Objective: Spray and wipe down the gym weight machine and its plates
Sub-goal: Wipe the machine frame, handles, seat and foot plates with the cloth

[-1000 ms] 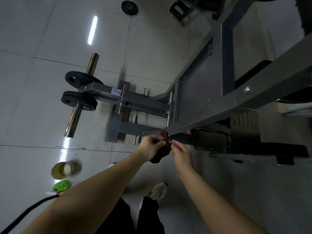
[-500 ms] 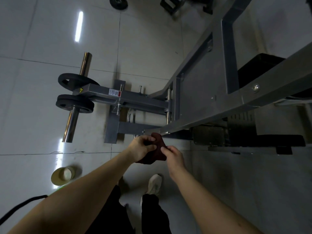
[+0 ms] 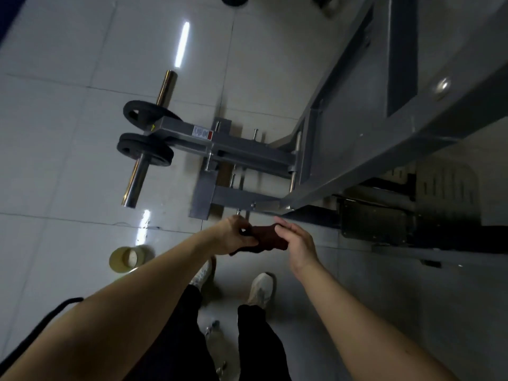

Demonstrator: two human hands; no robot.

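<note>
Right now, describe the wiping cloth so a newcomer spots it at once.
Find the big grey steel weight machine. Just below its near corner, over the pale tiled floor, the left hand grips a dark red cloth while the right hand touches its other end. It is the only red, soft thing amid grey metal and black weight plates.

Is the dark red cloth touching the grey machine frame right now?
Apart. The head view shows pale floor between the cloth, gripped by the left hand, and the lower edge of the machine frame.
</note>
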